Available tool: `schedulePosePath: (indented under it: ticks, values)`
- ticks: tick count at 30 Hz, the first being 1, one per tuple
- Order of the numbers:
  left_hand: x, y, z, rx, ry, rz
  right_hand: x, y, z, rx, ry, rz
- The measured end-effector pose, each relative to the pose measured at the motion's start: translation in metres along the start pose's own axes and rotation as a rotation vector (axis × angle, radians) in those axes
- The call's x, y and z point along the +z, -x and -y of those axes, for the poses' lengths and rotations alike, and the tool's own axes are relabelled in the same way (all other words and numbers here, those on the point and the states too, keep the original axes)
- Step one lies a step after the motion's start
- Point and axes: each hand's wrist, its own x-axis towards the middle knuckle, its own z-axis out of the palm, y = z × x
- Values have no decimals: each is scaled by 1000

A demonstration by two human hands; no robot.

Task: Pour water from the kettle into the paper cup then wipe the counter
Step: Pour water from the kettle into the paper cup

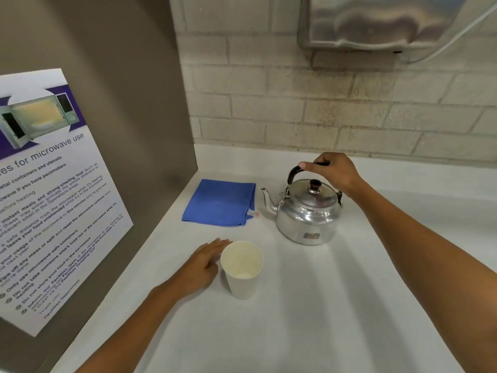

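A: What takes up most of the view?

B: A white bench [309,305] runs from the near edge to a pale brick wall [309,103] at the far side. On the left stands a grey panel [121,90] carrying a printed notice about microwave use [53,197]. High on the far right wall hangs a metal dispenser [390,20].

A: And what sits on the bench?

B: A folded blue cloth [220,201] lies flat at the far left, close to the panel. Just right of it stands a shiny metal kettle [308,214], upright, lid on, its spout aimed left toward the cloth without touching it. Nearer, in the middle of the bench, a white paper cup [242,270] stands upright and well apart from the kettle; little can be made out inside it.

A: Where are the hands?

B: The right hand [333,173] reaches in from the right and is closed around the kettle's black handle [294,172], thumb lying along the top. The kettle's base appears to rest on the bench. The left hand [200,265] lies palm down with the fingers loosely extended, just beside the cup's left side and gripping nothing; whether it touches the cup I cannot tell.
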Motion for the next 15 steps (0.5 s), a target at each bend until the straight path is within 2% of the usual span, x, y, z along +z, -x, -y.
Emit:
schedulePosePath:
  ticks: [9, 15]
  values:
    - [-2, 42, -5, -61, 154, 192, -12, 20, 25, -72, -74, 27]
    - [11, 45, -29, 0, 250, 93, -16, 36, 46, -129, -123, -63]
